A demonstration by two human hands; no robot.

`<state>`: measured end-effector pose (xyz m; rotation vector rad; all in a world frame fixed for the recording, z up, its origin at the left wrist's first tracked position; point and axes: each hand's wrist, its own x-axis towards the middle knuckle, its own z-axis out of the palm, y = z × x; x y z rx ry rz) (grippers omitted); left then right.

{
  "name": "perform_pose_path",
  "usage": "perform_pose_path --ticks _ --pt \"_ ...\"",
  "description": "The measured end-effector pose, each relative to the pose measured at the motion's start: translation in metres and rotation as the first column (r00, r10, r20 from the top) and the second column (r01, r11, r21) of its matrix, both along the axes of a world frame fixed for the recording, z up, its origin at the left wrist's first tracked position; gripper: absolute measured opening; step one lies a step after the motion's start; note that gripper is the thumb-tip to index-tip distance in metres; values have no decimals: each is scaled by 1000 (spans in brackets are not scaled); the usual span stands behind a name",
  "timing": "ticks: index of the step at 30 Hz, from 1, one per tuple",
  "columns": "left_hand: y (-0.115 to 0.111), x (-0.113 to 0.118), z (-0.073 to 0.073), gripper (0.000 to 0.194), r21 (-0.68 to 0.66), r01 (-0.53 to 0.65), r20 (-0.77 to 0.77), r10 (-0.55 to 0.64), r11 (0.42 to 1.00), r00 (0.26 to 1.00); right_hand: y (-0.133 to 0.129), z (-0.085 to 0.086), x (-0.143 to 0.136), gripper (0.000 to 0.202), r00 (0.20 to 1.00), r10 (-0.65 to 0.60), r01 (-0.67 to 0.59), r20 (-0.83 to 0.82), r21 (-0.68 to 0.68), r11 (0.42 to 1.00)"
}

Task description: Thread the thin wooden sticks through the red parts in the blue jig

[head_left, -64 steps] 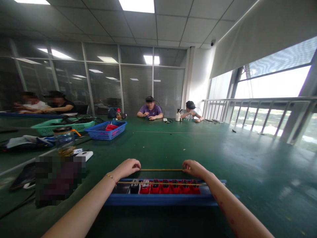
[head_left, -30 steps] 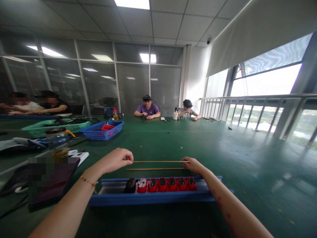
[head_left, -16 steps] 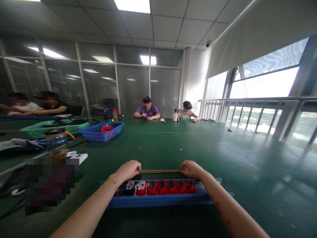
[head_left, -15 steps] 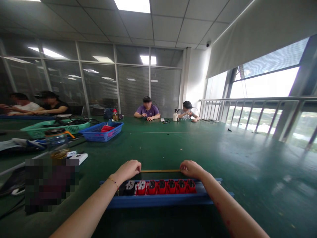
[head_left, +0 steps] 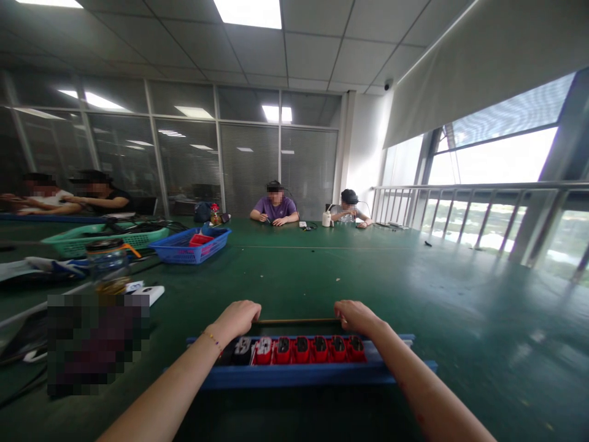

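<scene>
A thin tan strip (head_left: 297,321) stretches level between my two hands, just beyond a long blue rail-like tray (head_left: 299,375). My left hand (head_left: 243,316) has its fingers closed on the strip's left end, and my right hand (head_left: 354,315) is closed on the right end. Inside the tray stands a row of several red blocks with black tops (head_left: 302,350). One block in the row has a pale top (head_left: 264,350), and a black block (head_left: 242,350) sits at the left end. My forearms pass over the tray's two ends.
Left of centre is a blue basket (head_left: 191,247) with red items, beside a green basket (head_left: 110,238) of dark cables. A glass jar (head_left: 108,267) and a white device (head_left: 154,294) lie nearer. Several people sit around the green table (head_left: 368,276).
The strip has turned and looks thinner and darker, still between both hands. My hands are in nearly the same place, and the whole view has shifted slightly.
</scene>
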<state>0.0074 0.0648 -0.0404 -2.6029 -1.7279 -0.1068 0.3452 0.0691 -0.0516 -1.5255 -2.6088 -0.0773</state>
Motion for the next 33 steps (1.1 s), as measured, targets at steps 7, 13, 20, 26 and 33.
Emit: perform_pose_path --ticks 7,13,20,26,33 --pt "-4 1 0 18 33 2 23 -3 999 1000 -2 -2 0 20 1000 -12 12 -4 22 1000" --pt "-10 2 15 12 76 3 138 -14 997 990 -3 7 9 14 902 -62 115 -428 100 988" --pt "-30 10 50 18 -9 121 385 -108 993 917 -11 22 19 15 686 9 44 -728 54 998" --pt "-51 10 80 36 -155 180 438 -95 971 894 -32 37 35 23 637 -55 -207 -768 -240 948" --pt "-57 -5 91 43 -248 132 380 -28 960 924 -53 54 28 35 702 -78 -379 -708 -464 800"
